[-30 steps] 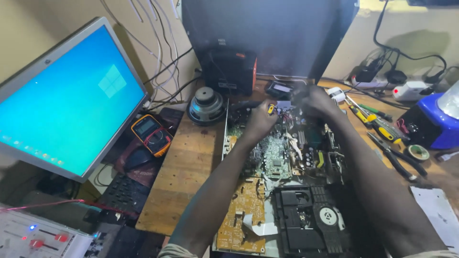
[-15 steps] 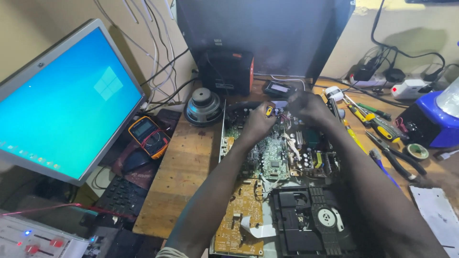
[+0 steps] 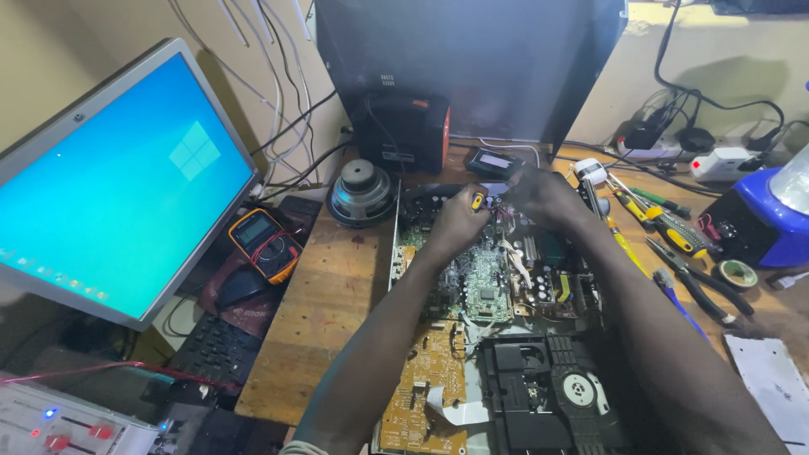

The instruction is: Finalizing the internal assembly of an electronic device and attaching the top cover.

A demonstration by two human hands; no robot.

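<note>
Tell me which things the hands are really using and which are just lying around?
In use:
left hand
right hand
yellow-handled tool
green circuit board

Lying about:
multimeter
loose speaker
monitor
screwdrivers
pliers
tape roll

Both hands meet over the far end of an opened player's green circuit board (image 3: 484,282). The left hand (image 3: 455,223) pinches a small yellow-handled screwdriver (image 3: 477,200); the right hand (image 3: 543,198) touches the wiring beside it. At nine o'clock a multimeter (image 3: 263,244) lies on the wooden desk (image 3: 324,312); at three o'clock, screwdrivers (image 3: 670,227).
</note>
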